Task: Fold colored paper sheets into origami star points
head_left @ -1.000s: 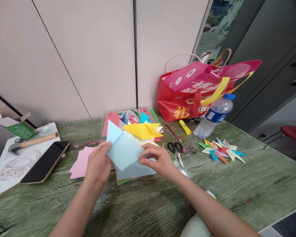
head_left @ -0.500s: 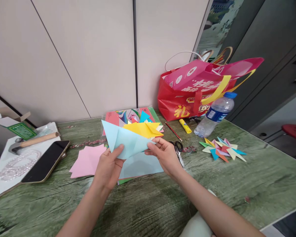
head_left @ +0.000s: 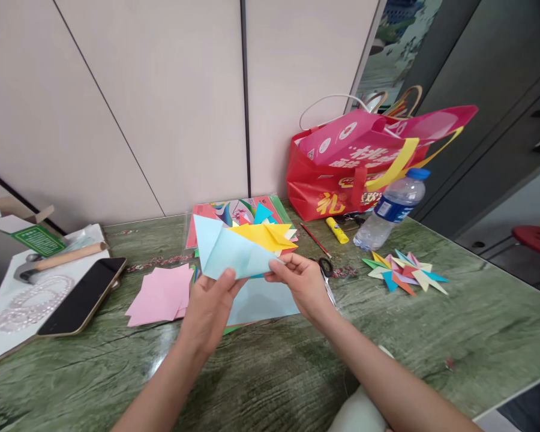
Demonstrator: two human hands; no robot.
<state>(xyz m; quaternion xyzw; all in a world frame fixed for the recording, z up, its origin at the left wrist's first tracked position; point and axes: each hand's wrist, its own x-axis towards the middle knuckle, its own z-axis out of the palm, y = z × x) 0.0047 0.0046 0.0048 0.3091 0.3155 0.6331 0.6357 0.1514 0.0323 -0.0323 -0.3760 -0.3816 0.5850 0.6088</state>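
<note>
A folded light blue paper (head_left: 234, 251) is held up between both hands. My left hand (head_left: 211, 306) pinches its lower edge, thumb in front and the other fingers mostly hidden behind. At the paper's right tip, my right hand (head_left: 297, 279) grips between thumb and fingers. Beneath lies a flat light blue sheet (head_left: 263, 302) on other coloured sheets. Folded yellow paper (head_left: 267, 236) shows just behind the held piece. To the left are pink sheets (head_left: 159, 295). Scissors (head_left: 327, 276) lie beside my right hand, partly covered by it.
A star of coloured folded papers (head_left: 407, 271) lies right. Behind stand a water bottle (head_left: 391, 210) and a red bag (head_left: 342, 174), near a glue stick (head_left: 337, 230) and a pencil (head_left: 315, 239). A phone (head_left: 83, 297), hammer (head_left: 63, 258) and small green box (head_left: 31, 234) are left.
My left hand has moved right along the paper's lower edge. The paper's left end has shifted slightly right and up; my right hand has barely moved.
</note>
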